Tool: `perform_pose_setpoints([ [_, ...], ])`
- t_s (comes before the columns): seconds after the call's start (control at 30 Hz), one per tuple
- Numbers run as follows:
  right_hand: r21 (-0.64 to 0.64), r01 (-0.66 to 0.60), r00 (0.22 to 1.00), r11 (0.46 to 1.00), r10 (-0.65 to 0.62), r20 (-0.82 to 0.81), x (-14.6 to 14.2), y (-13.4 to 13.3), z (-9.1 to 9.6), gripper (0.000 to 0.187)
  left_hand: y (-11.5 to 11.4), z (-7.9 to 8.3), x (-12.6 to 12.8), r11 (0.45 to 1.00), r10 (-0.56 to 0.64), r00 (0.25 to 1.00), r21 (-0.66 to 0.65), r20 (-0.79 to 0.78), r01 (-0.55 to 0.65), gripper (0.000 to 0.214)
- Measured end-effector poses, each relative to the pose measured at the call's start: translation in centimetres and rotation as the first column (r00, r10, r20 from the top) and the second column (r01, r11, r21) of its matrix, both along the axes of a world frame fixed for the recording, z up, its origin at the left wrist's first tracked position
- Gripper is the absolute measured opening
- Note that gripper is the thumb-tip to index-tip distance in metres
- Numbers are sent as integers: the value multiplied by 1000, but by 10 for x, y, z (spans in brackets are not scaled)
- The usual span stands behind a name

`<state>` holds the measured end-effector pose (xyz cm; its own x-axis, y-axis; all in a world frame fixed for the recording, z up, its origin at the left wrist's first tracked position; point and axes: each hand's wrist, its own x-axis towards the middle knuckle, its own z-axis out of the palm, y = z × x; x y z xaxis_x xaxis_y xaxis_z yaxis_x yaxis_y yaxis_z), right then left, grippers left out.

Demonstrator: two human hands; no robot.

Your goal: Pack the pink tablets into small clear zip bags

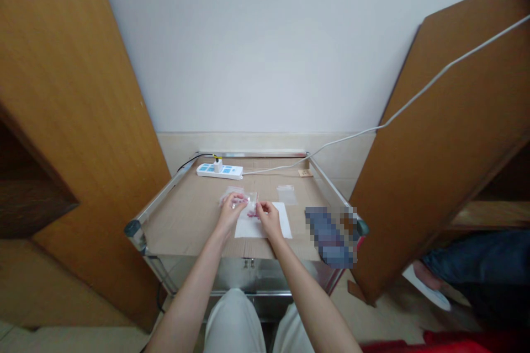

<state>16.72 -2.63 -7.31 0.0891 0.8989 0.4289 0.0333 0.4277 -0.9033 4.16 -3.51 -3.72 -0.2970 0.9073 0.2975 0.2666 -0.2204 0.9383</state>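
My left hand (232,210) and my right hand (267,218) meet above a white paper sheet (252,229), pinching a small clear plastic bag (251,202) between them. Something pink shows in or behind the bag, too small to identify. A second clear plastic bag (286,194) lies flat on the cardboard-covered cart top (186,220), beyond my right hand and touched by neither hand.
A white power strip (219,171) with a plugged-in adapter sits at the back of the cart, and a white cable (414,94) runs from it up to the right. A pixelated object (329,237) lies at the right edge. Wooden doors (74,94) flank the cart.
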Motion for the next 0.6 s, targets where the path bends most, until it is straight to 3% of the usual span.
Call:
perform_pose_setpoints([
  [0.1,20,-30,999,999,30,13,0,0,-1,18,1,-9,3,997,-25,989,63,-145,35,7],
  [0.3,76,-125,988,989,117,100,1,-3,0,18,9,-27,5,996,-31,972,73,-235,50,10],
  [0.6,80,-165,977,983,152,151,0,-5,2,20,9,-29,3,994,11,898,103,-439,39,16],
])
